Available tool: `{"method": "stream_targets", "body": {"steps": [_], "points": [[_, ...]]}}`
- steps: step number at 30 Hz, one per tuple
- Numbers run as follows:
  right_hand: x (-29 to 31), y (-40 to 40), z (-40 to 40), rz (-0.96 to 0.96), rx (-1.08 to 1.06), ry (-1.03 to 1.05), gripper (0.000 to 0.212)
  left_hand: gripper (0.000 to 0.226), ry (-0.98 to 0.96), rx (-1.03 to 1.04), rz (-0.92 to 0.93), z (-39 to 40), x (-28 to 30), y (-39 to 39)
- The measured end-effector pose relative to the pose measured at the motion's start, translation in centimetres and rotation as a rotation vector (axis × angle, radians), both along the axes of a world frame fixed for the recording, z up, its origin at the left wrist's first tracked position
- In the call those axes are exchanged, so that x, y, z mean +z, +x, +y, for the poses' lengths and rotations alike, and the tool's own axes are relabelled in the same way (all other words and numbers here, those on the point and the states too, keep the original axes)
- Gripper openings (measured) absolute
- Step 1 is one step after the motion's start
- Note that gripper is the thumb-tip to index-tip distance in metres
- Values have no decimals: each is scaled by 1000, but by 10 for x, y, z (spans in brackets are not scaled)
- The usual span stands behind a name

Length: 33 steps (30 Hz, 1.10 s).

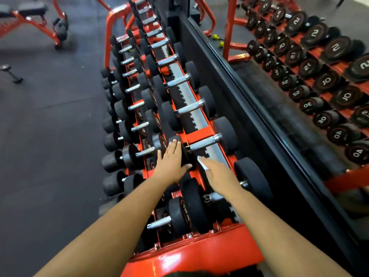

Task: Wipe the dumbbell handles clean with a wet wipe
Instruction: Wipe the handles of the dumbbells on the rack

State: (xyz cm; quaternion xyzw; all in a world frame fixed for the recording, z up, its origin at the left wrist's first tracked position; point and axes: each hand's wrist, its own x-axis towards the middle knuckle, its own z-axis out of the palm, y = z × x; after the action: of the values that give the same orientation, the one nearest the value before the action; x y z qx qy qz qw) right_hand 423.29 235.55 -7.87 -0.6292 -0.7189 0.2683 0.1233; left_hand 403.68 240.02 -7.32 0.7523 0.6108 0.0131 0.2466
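Left hand (173, 160) lies flat, fingers straight, on the dumbbell (207, 143) head, apparently to steady it. Right hand (216, 173), just below its handle (204, 143), pinches the wipe (202, 163), poised to reach the handle.

A red rack (201, 254) runs away along a black-framed mirror (259, 90) on the right, which reflects numbered weights. Dark rubber floor (50, 120) spreads to the left. On it stand a red bench (32, 19) with black pads at the far left and a small loose weight (12, 73).
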Motion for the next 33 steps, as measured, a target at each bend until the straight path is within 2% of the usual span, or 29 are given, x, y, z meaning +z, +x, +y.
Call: {"method": "stream_targets", "body": {"steps": [2, 4, 6, 8, 10, 12, 16, 19, 22, 24, 27, 31, 33], "points": [[2, 8, -32, -42, 51, 69, 56, 96, -6, -12, -161, -30, 2, -1], [-9, 15, -63, -210, 181, 118, 60, 109, -39, -95, -230, -68, 2, 2], [-25, 19, -88, -431, 288, 139, 61, 123, -52, -178, -164, -105, -3, 7], [-34, 21, -106, -549, 335, 143, 74, 127, -30, -170, -85, -126, -11, 14], [-34, 24, -113, -532, 362, 212, 78, 138, -10, -130, -48, -126, -12, 19], [-31, 26, -115, -526, 366, 257, 70, 147, -26, -151, 6, -125, -10, 20], [-10, 6, -81, -513, 301, 122, 40, 153, 0, -193, 167, -125, 0, 25], [-12, 2, -67, -514, 318, 50, 36, 150, 24, -227, 230, -127, 7, 30], [-27, 22, -99, -391, 320, 155, 52, 147, 3, -193, 175, -131, 7, 32], [-34, 33, -116, -392, 330, 231, 58, 147, -24, -169, 127, -132, 8, 32], [-30, 22, -99, -366, 239, 249, 44, 147, -30, -172, 119, -131, 10, 33], [-12, -4, -64, -621, 278, 107, 35, 147, -28, -157, 105, -132, 8, 32], [-23, 8, -72, -591, 291, 137, 33, 148, -19, -153, 103, -132, 5, 31]]}}
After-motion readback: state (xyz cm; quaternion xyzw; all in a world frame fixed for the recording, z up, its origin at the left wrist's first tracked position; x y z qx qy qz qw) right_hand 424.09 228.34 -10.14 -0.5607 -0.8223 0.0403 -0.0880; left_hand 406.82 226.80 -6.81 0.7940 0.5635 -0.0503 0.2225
